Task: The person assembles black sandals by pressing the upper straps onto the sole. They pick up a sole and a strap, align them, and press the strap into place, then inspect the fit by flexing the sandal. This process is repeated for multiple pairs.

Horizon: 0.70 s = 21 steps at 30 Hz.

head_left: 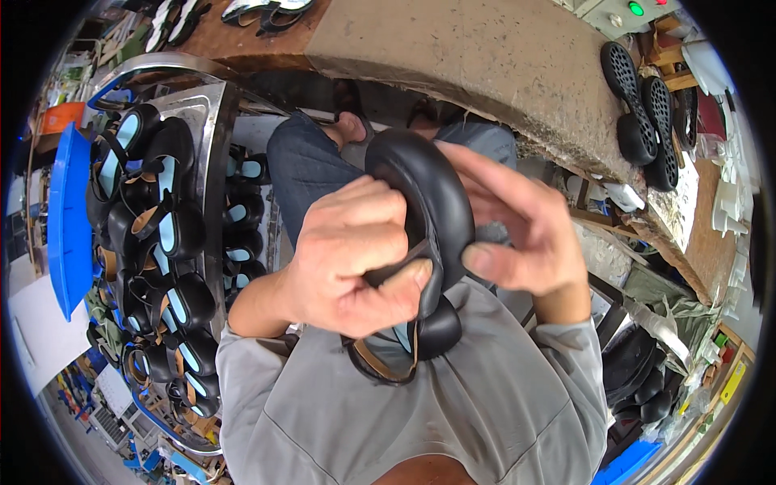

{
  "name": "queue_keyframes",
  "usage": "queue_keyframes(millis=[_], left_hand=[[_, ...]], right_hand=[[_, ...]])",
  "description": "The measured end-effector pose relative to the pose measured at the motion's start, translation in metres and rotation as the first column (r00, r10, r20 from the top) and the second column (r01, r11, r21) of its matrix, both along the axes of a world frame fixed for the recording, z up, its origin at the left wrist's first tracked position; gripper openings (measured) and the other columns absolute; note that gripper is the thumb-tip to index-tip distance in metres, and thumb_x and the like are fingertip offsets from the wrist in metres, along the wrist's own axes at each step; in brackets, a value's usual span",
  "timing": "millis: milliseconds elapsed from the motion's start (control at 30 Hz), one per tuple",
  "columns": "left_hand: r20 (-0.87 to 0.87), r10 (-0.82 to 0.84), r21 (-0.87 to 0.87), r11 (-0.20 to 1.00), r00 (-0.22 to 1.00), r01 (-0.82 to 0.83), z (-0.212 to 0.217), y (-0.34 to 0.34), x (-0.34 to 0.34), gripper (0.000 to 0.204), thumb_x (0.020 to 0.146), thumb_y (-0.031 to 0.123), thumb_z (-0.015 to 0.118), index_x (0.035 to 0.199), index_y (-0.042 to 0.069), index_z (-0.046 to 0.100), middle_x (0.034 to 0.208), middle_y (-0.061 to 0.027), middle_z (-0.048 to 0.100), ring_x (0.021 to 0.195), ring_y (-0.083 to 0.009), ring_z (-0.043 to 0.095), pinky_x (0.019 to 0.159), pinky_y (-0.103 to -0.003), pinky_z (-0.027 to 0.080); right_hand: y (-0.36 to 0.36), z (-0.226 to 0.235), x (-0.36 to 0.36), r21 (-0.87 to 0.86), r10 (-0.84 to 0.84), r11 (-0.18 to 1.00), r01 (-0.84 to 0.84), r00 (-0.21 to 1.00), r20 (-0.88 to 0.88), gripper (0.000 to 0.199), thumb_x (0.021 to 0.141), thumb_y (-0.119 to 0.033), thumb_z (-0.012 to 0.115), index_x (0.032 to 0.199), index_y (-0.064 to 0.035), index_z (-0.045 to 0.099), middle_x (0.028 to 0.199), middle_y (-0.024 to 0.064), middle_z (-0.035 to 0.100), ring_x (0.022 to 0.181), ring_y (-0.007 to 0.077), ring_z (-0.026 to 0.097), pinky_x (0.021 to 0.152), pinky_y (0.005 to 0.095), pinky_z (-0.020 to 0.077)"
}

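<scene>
A black closed-toe sandal with a smooth, rounded front is held up in front of my chest, toe pointing away. Its heel end, ankle strap and a bit of pale blue insole hang near my shirt. My left hand is closed round the left edge, thumb pressed along the side and fingers curled toward the opening. At the right side, my right hand cups the toe, with the thumb against its lower edge. The right fingers reach behind the toe, where their tips are partly hidden.
To the left, a metal-framed rack carries several black sandals with pale blue insoles. A worn workbench runs across the far side. Black perforated soles lie at its right end. A blue tray stands at far left.
</scene>
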<state>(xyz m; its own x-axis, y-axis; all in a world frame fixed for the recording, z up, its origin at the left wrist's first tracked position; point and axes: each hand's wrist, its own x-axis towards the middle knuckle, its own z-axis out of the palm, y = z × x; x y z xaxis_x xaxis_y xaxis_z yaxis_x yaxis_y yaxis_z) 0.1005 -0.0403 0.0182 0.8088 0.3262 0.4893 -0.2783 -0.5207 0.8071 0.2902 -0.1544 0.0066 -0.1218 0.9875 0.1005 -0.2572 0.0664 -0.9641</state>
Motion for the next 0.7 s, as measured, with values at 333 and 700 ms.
queue_keyframes(millis=[333, 700], left_hand=[[-0.171, 0.109, 0.338, 0.94, 0.979, -0.046, 0.041, -0.017, 0.012, 0.028, 0.063, 0.003, 0.068, 0.054, 0.006, 0.042, 0.058, -0.0047, 0.034, 0.041, -0.0187, 0.039, 0.039, -0.031, 0.034], [-0.245, 0.245, 0.478, 0.872, 0.938, -0.103, 0.033, -0.029, 0.012, 0.024, 0.063, 0.007, 0.07, 0.061, 0.008, 0.047, 0.064, -0.0056, 0.036, 0.044, -0.0176, 0.045, 0.041, -0.03, 0.039]], right_hand=[[-0.002, 0.042, 0.005, 0.04, -0.116, 0.993, 0.109, 0.896, 0.428, 0.046, 0.072, -0.005, 0.067, 0.115, 0.0045, 0.056, 0.076, 0.017, 0.066, 0.071, 0.0218, 0.069, 0.065, 0.0322, 0.0554], [-0.014, 0.041, -0.02, 0.193, -0.369, 0.917, 0.35, 0.558, 0.743, 0.026, 0.073, -0.005, 0.062, 0.094, 0.0049, 0.051, 0.066, 0.0191, 0.059, 0.056, 0.0365, 0.061, 0.05, 0.0429, 0.0496]])
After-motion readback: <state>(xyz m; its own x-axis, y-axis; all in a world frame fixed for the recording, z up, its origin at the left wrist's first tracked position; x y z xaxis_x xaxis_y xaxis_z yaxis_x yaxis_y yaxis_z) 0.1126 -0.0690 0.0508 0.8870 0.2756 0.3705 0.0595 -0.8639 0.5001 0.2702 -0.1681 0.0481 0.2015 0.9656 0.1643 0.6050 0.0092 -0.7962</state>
